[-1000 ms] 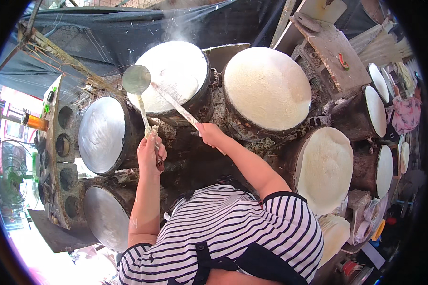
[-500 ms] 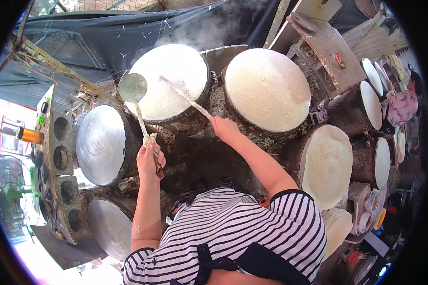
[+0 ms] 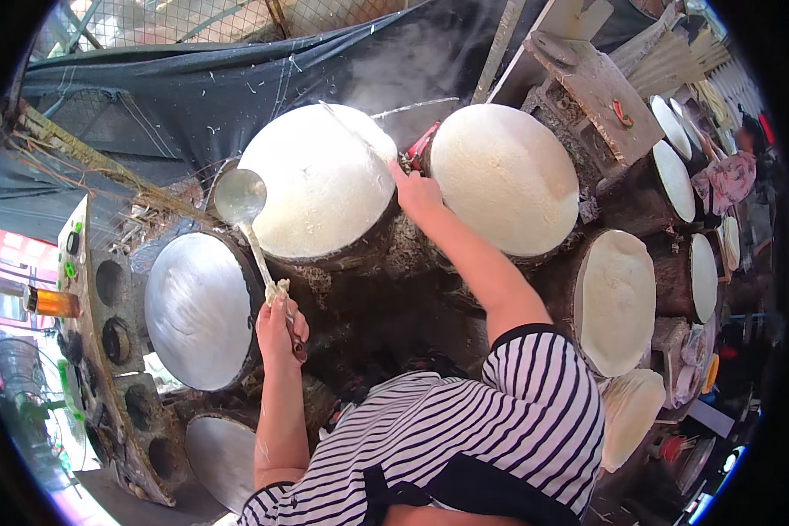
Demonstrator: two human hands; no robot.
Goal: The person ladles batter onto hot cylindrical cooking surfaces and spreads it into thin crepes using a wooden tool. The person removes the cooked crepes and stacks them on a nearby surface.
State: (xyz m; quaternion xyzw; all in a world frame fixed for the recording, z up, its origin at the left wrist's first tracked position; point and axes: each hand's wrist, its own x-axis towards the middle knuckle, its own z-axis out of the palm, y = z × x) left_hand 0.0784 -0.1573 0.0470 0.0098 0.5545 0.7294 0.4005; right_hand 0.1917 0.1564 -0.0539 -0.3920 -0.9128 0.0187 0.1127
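My left hand (image 3: 280, 335) is closed around the handle of a ladle (image 3: 240, 196), which has dough-like batter clumped on its shaft. The round bowl of the ladle hangs by the left rim of a steaming round griddle (image 3: 316, 193). White batter covers that griddle's top. In my right hand (image 3: 419, 197) is a long, thin, batter-coated stick (image 3: 349, 132), reaching across the griddle toward its far edge. Whether it touches the batter I cannot tell. Just right of my right hand, another griddle bears a pale, spread flatbread (image 3: 504, 180).
Bare metal griddles (image 3: 197, 311) sit on my left, beside a board and hollow blocks (image 3: 117, 340). Pale sheets lie on a griddle (image 3: 618, 302) and below it at right. A dark tarp (image 3: 175, 105) hangs behind. A person in pink (image 3: 729, 182) is at far right.
My right hand has moved up and slightly right, and the stick now reaches the griddle's far side. The ladle stays by the left rim. The view has shifted somewhat.
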